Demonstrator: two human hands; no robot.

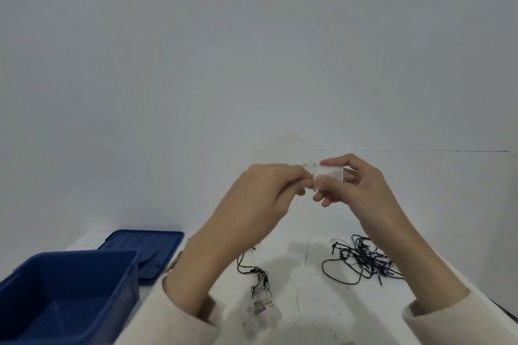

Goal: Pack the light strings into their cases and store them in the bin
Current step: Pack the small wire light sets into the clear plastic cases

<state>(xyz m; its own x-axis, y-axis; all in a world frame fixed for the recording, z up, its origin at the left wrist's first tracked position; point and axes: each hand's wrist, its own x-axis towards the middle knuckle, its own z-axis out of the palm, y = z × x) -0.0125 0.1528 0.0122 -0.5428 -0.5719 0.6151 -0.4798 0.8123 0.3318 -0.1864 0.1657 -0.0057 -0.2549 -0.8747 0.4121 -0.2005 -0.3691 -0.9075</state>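
Where the hands meet, the right hand grips a blurred clear case. The left hand pinches its end. Contents indiscernible.

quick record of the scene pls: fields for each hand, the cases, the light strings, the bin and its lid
left hand: raised over the table, fingers pinch one end of the clear case
right hand: holds the same case between thumb and fingers
tangled light string: loose on the table, under the right forearm
second light string: on the table, running to the second case
bin: blue, open, at the left
lid: blue, flat behind the bin
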